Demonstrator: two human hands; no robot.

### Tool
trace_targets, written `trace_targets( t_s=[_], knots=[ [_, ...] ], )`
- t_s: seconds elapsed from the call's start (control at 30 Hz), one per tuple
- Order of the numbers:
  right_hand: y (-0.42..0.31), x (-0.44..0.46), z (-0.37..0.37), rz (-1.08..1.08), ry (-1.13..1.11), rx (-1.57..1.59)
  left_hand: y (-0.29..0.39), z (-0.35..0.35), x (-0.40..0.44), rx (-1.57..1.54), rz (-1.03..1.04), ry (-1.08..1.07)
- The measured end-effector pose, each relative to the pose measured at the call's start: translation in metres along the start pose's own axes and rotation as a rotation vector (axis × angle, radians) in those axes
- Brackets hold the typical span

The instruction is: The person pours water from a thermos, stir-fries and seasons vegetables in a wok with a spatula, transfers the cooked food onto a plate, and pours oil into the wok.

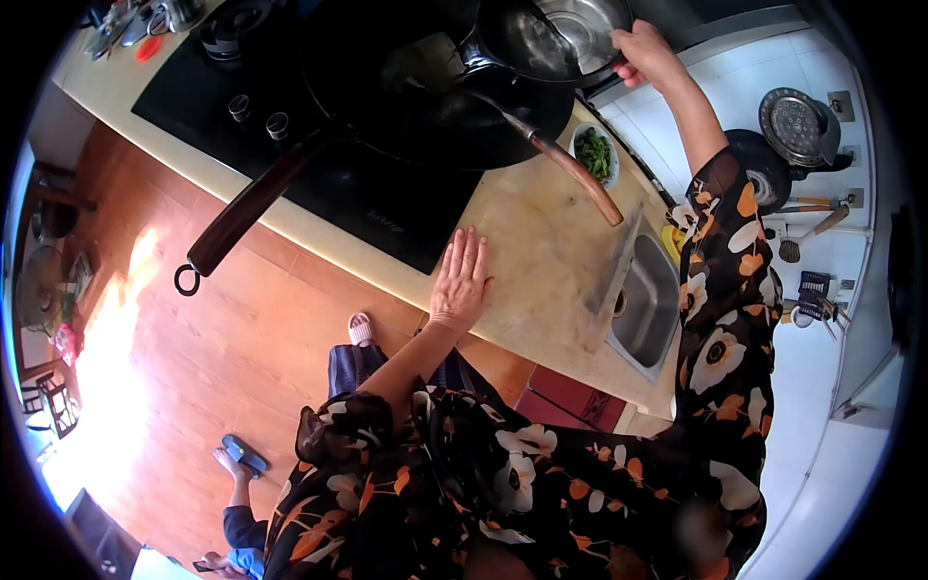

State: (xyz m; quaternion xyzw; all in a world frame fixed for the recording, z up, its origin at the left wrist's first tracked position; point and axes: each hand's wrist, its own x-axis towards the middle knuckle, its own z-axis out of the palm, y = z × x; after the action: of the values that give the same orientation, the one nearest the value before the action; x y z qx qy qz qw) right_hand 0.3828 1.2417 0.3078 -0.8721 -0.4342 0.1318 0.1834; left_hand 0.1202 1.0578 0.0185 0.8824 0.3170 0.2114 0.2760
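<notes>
My left hand (461,282) lies flat on the stone countertop (541,290), fingers stretched out, beside the black cooktop's corner. At the top right, my right hand (643,53) grips the rim of a shiny metal pan (580,34), held above the right side of the cooktop. A large dark wok (358,106) sits on the cooktop, its long handle (251,208) pointing down to the left. A spatula with a wooden handle (575,176) rests across the wok's edge, its blade inside. A white dish of chopped greens (594,155) stands right of the wok.
A steel sink (646,300) is set in the counter at the right. Pans and utensils hang on the tiled wall, including a perforated lid (795,126). Another person's foot in a dark slipper (244,454) shows on the floor, lower left.
</notes>
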Motion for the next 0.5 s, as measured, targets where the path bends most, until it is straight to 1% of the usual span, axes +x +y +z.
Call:
trace_targets(
  t_s=[0.1, 0.37, 0.43, 0.5],
  knots=[
    [0.001, 0.000, -0.005, 0.021, 0.028, 0.021, 0.001, 0.000, 0.001, -0.011, -0.007, 0.004],
    [0.024, 0.001, -0.017, 0.046, -0.022, 0.123, 0.003, -0.003, 0.001, 0.006, -0.005, 0.045],
    [0.039, 0.000, -0.024, 0.163, -0.185, 0.263, 0.003, -0.001, 0.002, 0.008, -0.006, 0.052],
    [0.062, -0.005, -0.025, 0.254, -0.281, 0.465, 0.003, -0.002, 0.003, -0.013, -0.020, 0.042]
  ],
)
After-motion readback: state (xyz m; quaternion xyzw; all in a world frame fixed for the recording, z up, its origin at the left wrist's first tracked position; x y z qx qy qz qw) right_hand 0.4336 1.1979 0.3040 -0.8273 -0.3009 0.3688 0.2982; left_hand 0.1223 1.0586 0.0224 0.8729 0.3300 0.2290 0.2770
